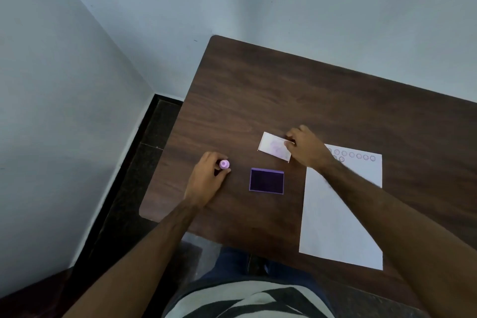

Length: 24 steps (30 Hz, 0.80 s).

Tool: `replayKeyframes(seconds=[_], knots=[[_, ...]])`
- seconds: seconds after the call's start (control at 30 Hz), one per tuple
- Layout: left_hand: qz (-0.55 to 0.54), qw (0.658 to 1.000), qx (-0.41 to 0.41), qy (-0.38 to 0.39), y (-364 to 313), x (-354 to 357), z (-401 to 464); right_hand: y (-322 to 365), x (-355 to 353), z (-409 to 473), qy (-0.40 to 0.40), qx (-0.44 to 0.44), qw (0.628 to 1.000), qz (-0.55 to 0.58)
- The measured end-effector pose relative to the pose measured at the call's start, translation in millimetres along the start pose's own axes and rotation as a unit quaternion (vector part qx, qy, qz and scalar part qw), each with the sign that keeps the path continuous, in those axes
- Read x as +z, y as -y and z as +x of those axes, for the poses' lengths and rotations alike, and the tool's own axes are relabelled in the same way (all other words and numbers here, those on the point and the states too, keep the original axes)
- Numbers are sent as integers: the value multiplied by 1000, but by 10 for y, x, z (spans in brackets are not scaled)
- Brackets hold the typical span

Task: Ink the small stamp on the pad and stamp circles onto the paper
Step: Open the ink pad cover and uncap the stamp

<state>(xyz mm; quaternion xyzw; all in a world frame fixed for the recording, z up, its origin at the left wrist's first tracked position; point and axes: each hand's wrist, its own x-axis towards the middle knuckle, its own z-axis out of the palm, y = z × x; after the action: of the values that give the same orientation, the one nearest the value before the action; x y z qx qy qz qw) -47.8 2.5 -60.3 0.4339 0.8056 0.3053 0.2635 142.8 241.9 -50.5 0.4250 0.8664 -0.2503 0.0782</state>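
Note:
A small pink round stamp (224,164) rests on the dark wooden table (271,90), and my left hand (206,178) has its fingers closed around it. To its right lies the open purple ink pad (267,180), its dark inked face up. Behind the pad is its white lid (273,146), stained with purple; my right hand (305,148) pinches the lid's right edge. A white sheet of paper (335,219) lies at the right, with a row of several purple stamped circles (355,155) along its far edge, partly hidden by my right wrist.
The table stands in a room corner, with pale walls behind and to the left. Its left edge drops to a dark floor (144,168). The near table edge is close to my body.

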Motion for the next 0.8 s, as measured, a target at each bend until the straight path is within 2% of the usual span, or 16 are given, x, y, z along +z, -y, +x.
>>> replayKeyframes(seconds=[0.07,0.13,0.2,0.23,0.37,0.47,0.57,0.8], knots=[[-19,1000,18,11,-97,-19,37,92,-18,-89,-47,-14,999,19],[-36,998,52,15,-209,-43,83,281,-47,-243,-65,-27,986,151],[-54,994,99,7,-324,-59,130,518,-75,-451,-9,-11,947,322],[-59,991,123,2,-378,-56,149,609,-80,-552,17,-5,932,362],[-69,985,161,9,-572,-15,164,762,-118,-805,63,-15,907,416],[-89,984,150,40,-665,31,175,702,-154,-862,59,3,886,460],[-129,984,104,63,-732,76,182,604,-143,-892,49,24,860,507],[-244,965,32,86,-783,201,190,473,-103,-932,42,44,819,570]])
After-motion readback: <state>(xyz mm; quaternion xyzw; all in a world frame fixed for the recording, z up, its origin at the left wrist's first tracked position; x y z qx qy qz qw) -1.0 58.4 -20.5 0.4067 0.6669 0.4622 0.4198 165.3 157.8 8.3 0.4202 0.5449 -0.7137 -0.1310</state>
